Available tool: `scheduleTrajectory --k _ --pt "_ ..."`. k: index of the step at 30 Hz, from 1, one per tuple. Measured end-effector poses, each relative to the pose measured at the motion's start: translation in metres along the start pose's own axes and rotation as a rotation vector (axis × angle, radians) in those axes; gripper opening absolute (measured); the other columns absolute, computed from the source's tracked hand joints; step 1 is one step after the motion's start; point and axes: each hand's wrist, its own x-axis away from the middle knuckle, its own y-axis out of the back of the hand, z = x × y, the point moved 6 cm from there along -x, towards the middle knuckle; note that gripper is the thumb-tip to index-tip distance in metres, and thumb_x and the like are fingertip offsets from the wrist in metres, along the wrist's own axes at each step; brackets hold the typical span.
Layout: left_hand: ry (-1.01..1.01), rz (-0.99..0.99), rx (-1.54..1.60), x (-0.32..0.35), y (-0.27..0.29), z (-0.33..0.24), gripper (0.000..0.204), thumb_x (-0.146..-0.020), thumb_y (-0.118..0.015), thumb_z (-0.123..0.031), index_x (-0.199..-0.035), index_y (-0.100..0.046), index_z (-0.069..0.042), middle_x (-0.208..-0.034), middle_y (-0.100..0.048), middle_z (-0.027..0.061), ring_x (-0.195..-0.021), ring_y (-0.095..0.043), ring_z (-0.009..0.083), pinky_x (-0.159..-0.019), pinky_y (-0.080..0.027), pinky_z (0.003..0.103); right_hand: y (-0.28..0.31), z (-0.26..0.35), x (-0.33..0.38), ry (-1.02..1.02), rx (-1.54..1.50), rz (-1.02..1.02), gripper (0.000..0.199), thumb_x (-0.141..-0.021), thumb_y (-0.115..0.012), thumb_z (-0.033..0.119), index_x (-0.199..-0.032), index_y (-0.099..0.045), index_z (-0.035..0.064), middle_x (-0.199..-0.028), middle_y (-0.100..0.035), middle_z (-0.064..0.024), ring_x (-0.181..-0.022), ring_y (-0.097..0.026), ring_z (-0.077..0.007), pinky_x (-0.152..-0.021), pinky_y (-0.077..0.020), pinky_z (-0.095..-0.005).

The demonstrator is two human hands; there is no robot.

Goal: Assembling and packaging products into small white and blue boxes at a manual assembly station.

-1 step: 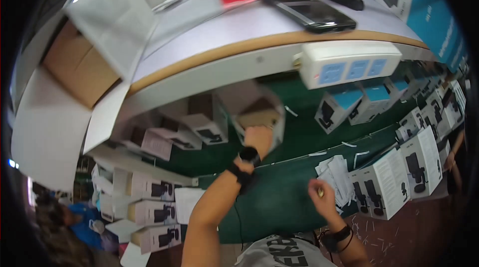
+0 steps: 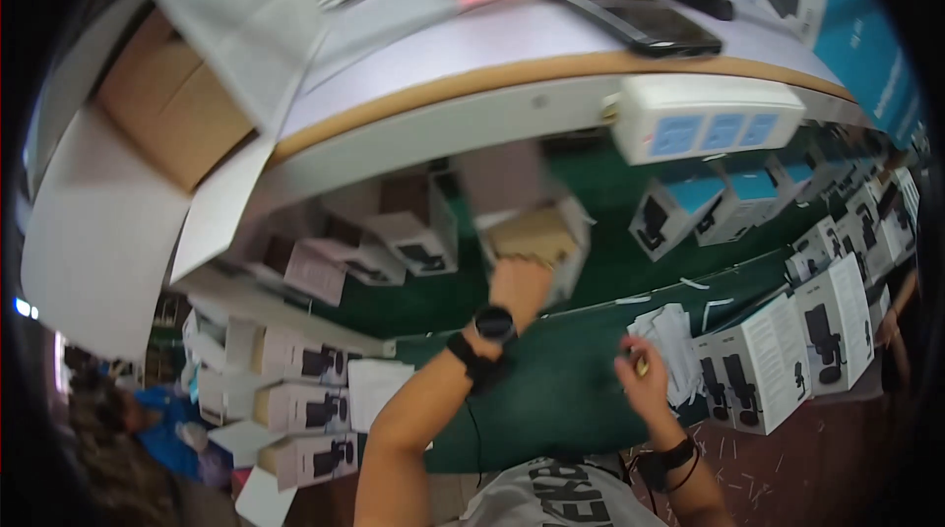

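Observation:
My left hand [image 2: 520, 288], wearing a dark wristwatch, has its fingers curled over the near rim of an open white carton [image 2: 569, 276]. The carton stands on the green surface below the raised shelf, its brown inside showing and a flap up at the back. Blur hides the fingertips. My right hand [image 2: 645, 384] hovers beside a pile of white paper sheets [image 2: 672, 345], apart from the carton. Its fingers are bent around a small yellowish thing [image 2: 642, 367] that is too small to name.
A white power strip [image 2: 709, 119] is fixed to the edge of the shelf [image 2: 443, 45], which holds a black phone [image 2: 630, 13]. Printed cartons [image 2: 748, 374] line the right; open ones [image 2: 305, 409] stand at left. A large open box [image 2: 177, 104] rises at upper left. Another person [image 2: 148, 429] is at far left.
The view has shifted slightly, so most things sit further right in the picture. The carton under my left hand has come a little nearer. My right hand's fingers have spread slightly.

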Motion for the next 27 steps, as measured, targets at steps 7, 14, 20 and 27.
scheduleTrajectory --k 7,14,20,27 --pt "-0.341 -0.687 0.424 0.22 0.105 -0.05 0.007 -0.081 -0.069 -0.013 -0.087 -0.07 -0.009 -0.094 -0.07 0.0078 -0.091 -0.067 0.0305 -0.08 -0.057 0.041 -0.036 0.0 0.043 -0.057 -0.186 -0.097 0.054 -0.092 -0.073 0.006 -0.141 -0.053 -0.003 -0.132 -0.062 -0.0113 -0.115 -0.062 -0.0202 -0.1 -0.0488 -0.034" --pt "1.123 -0.168 0.22 0.362 -0.112 0.117 0.048 -0.083 -0.084 -0.029 -0.114 -0.063 0.001 -0.111 -0.065 0.0188 -0.101 -0.066 0.0388 -0.086 -0.057 0.046 -0.041 0.008 0.064 -0.247 -0.172 0.059 0.057 -0.091 -0.071 0.005 -0.143 -0.049 -0.0034 -0.129 -0.064 -0.012 -0.118 -0.061 -0.0216 -0.105 -0.0467 -0.0351" --pt "1.124 -0.108 0.169 0.371 -0.163 0.136 0.05 -0.078 -0.087 -0.027 -0.112 -0.06 -0.003 -0.114 -0.061 0.0184 -0.104 -0.065 0.0406 -0.086 -0.056 0.049 -0.037 0.022 0.072 -0.166 -0.09 0.054 0.059 -0.091 -0.07 0.005 -0.145 -0.049 -0.0012 -0.129 -0.064 -0.0132 -0.12 -0.061 -0.0237 -0.106 -0.0463 -0.0365" --pt "0.871 -0.633 0.843 0.383 -0.149 0.172 0.026 -0.087 -0.067 -0.011 -0.109 -0.062 0.001 -0.093 -0.067 0.0132 -0.091 -0.067 0.0318 -0.088 -0.055 0.043 -0.04 0.037 0.068 -0.055 0.029 0.094 0.063 -0.091 -0.071 0.007 -0.149 -0.048 0.0002 -0.134 -0.061 -0.014 -0.124 -0.059 -0.0227 -0.109 -0.0442 -0.0369"
